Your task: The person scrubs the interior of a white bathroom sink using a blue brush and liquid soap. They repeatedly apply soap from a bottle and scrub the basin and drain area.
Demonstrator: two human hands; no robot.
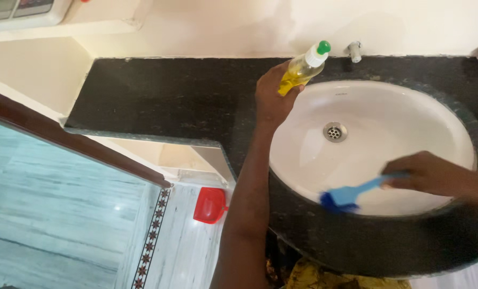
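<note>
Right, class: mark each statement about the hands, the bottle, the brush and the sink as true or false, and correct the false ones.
1. The left hand holds a bottle of yellow liquid with a green cap. True.
2. The right hand holds a red sponge. False: it holds a blue brush.
3. The brush head is at the near rim of the white sink. True.
4. The sink is full of water. False: its drain shows, uncovered.
5. A red dustpan lies on the floor. True.

Cream wall (pixel 223 27), black granite counter (pixel 158 96), pale marble floor (pixel 51 214) w/ patterned border strip (pixel 152 235).
</note>
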